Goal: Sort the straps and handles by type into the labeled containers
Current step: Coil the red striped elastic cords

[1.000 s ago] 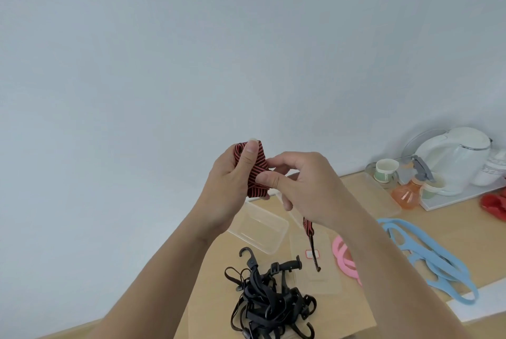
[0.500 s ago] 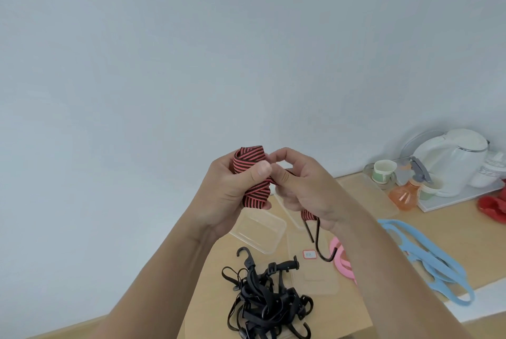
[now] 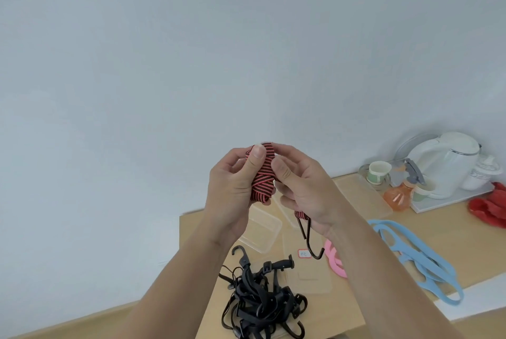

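the left hand [image 3: 232, 191] is raised above the table. its fingers are curled round a folded bundle of red-and-black striped elastic strap [image 3: 262, 184], with the thumb pressed flat on the bundle's front face near the top. the right hand [image 3: 304, 193] grips the same bundle from the opposite side, thumb on the right edge and the other fingers curled behind. a loose end of the strap leaves the underside of the right palm and ends in a black metal hook [image 3: 312, 241], which hangs below the right-hand fingers.

below the left-hand fingers, a tangled pile of black straps with black plastic hooks [image 3: 262, 303] lies on the light wooden table [image 3: 443, 229]. farther back, under the fingers of both hands, stands an open clear rectangular plastic container [image 3: 264, 232]. below the hook lies a second clear flat container [image 3: 309, 273] bearing a small white label [image 3: 304, 253]; its writing is too small to read. just right of it are pink plastic ring handles [image 3: 332, 259], partly hidden by the right forearm.

right of the right-hand fingers, long light-blue rubber handles [image 3: 382, 227] lie on the table. a third clear container [image 3: 365, 199] sits behind the right wrist. beyond it stand an orange translucent spray bottle [image 3: 399, 197], a green-and-white paper cup [image 3: 379, 173] and a white electric kettle [image 3: 446, 163]. a red cloth [image 3: 490, 207] lies at the far right.
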{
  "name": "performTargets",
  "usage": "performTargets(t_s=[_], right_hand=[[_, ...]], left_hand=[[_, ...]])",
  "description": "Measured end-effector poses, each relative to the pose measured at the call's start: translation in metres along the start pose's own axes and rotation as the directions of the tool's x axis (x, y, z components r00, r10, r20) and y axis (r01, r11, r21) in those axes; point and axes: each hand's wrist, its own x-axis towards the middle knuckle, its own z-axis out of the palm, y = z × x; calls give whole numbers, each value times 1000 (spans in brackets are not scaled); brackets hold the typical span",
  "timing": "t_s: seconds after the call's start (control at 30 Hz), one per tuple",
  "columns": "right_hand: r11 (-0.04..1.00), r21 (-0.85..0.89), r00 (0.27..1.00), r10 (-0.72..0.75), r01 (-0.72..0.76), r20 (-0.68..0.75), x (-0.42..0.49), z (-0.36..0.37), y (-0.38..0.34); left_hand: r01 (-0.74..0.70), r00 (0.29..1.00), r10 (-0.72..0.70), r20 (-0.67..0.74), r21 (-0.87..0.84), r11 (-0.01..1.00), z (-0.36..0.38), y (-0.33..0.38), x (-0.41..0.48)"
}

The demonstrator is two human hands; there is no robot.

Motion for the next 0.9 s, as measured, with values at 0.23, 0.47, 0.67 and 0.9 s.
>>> performTargets(t_s=[0.23, 0.47, 0.67, 0.9], right_hand=[[950, -287, 965, -181, 123, -187, 2, 9, 1], [901, -415, 942, -237, 123, -237, 4, 20, 1], [870, -478, 966, -216, 122, -146, 7, 17, -9], [889, -445, 940, -239, 110, -244, 15, 17, -16]], left_hand=[[-57, 997, 43, 63, 245, 968, 1, 2, 1], [-92, 987, 44, 155, 316, 944, -11, 3, 8], [-147, 981, 111, 160, 241, 959, -21, 13, 15], [-14, 964, -3, 265, 62, 998, -33, 18, 15]])
